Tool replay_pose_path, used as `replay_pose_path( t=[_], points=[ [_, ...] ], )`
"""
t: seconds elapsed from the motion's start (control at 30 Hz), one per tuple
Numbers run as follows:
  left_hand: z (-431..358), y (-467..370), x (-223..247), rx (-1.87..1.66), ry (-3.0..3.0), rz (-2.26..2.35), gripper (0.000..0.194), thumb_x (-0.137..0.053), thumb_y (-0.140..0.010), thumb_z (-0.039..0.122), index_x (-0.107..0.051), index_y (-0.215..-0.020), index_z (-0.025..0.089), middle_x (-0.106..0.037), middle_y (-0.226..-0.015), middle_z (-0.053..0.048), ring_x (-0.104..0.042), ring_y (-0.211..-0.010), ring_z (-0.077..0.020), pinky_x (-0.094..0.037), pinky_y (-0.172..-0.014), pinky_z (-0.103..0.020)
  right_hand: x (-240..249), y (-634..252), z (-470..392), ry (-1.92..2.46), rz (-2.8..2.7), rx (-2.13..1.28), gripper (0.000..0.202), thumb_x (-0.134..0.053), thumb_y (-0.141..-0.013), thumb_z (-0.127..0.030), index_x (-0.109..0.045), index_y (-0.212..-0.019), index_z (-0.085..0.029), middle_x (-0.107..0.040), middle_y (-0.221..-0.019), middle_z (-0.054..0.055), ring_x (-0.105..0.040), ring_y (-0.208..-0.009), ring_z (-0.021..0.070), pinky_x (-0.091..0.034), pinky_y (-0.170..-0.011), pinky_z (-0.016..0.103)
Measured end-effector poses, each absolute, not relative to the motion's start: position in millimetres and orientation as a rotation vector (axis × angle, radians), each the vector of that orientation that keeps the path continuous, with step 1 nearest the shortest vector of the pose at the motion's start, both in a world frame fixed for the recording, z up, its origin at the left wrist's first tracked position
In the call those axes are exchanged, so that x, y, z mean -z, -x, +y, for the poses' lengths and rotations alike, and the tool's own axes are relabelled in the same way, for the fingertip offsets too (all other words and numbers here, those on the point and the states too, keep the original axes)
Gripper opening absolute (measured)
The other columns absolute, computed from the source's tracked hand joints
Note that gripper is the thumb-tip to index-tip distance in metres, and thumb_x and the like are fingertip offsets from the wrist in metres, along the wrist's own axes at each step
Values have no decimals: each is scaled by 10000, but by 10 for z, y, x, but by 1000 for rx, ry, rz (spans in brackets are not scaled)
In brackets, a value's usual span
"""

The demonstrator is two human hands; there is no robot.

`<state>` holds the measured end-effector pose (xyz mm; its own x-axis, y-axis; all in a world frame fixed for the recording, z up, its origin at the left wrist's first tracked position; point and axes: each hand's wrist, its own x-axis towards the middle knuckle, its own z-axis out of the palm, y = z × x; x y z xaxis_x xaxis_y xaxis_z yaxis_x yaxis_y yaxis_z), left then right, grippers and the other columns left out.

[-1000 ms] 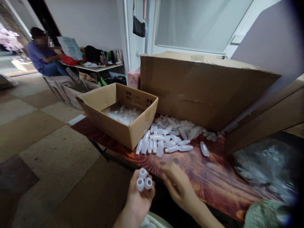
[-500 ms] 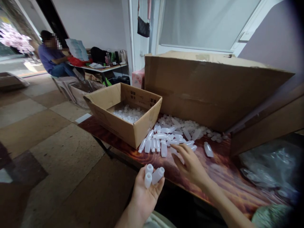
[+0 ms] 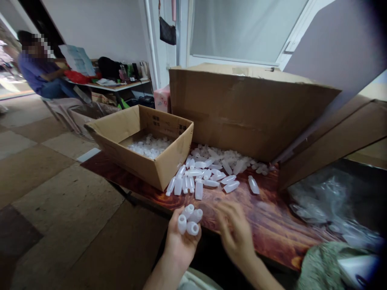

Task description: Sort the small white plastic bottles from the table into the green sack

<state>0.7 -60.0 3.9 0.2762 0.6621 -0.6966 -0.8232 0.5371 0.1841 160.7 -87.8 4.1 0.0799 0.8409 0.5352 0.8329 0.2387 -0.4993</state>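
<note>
A table (image 3: 272,225) runs across the lower middle of the frame. On its left end sits an open box (image 3: 163,161) with caps (image 3: 149,146) inside. Right of it, toward the upper centre, stands a large carton (image 3: 242,112). Loose bottles (image 3: 208,173) lie on the table in front of that carton, just right of the open box. At the lower centre, the left hand (image 3: 179,241) holds a cluster of bottles (image 3: 189,219) at the table's near edge; the right hand (image 3: 237,235) is beside it on the right, over the table. A plastic bag (image 3: 329,205) lies at lower right. In the upper left, a person (image 3: 39,72) sits at a far desk (image 3: 121,85).
</note>
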Motion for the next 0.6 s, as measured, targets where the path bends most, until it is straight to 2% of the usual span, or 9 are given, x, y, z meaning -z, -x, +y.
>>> replay_pose_path(
  t=[0.1, 0.17, 0.27, 0.33, 0.4, 0.47, 0.5, 0.6],
  points=[
    [-583, 15, -92, -1022, 218, 818, 90, -521, -877, 198, -600, -884, 154, -679, -817, -60, -692, -709, -203, -531, -491, -251, -36, -2283, -474, 1863, -1454, 124, 341, -443, -911, -367, -623, -1109, -155, -585, -1129, 194, -500, -1087, 341, -378, -935, 552],
    [-591, 24, -109, -1003, 228, 812, 109, -516, -887, 208, -602, -890, 142, -677, -824, -70, -691, -703, -199, -545, -519, -263, 8, -2708, -229, 2016, -1372, 111, 351, -558, -828, -335, -642, -1100, -130, -576, -1132, 228, -488, -1087, 399, -358, -902, 599],
    [-624, 27, -103, -996, 257, 803, 152, -505, -907, 236, -609, -914, 126, -685, -861, -98, -696, -714, -209, -558, -553, -287, 60, -3076, -34, 2129, -1362, -18, 275, -640, -722, -279, -694, -937, -116, -642, -893, 184, -586, -919, 366, -438, -821, 516],
    [-642, 22, -92, -995, 274, 798, 176, -500, -914, 253, -613, -922, 120, -690, -878, -112, -700, -734, -220, -563, -575, -303, 45, -3079, -50, 2133, -1371, -93, 286, -614, -743, -299, -693, -943, -110, -654, -835, 161, -621, -856, 332, -471, -794, 465],
    [-645, 13, -86, -990, 279, 793, 185, -501, -913, 261, -617, -929, 118, -694, -887, -119, -702, -752, -226, -564, -597, -313, -22, -2888, -193, 2093, -1387, -140, 393, -565, -806, -352, -645, -1115, -123, -671, -937, 147, -639, -893, 300, -491, -810, 424],
    [-635, -2, -90, -991, 270, 789, 190, -510, -904, 264, -621, -943, 115, -700, -894, -124, -702, -764, -228, -564, -618, -319, -130, -2534, -445, 1971, -1433, -205, 466, -520, -874, -394, -531, -1294, -193, -653, -1118, 112, -636, -989, 252, -505, -845, 368],
    [-627, -12, -96, -995, 260, 789, 188, -519, -896, 262, -623, -951, 116, -703, -893, -121, -701, -762, -225, -564, -628, -321, -188, -2316, -593, 1879, -1477, -248, 427, -498, -907, -395, -512, -1306, -244, -642, -1171, 83, -629, -1031, 228, -509, -859, 342],
    [-607, -35, -132, -978, 249, 812, 206, -511, -889, 277, -624, -934, 110, -701, -813, -102, -685, -665, -198, -551, -594, -302, -308, -1645, -985, 1280, -1589, -419, 330, -538, -927, -253, -518, -1256, -262, -633, -1202, 92, -598, -1117, 232, -515, -896, 364]
  ],
)
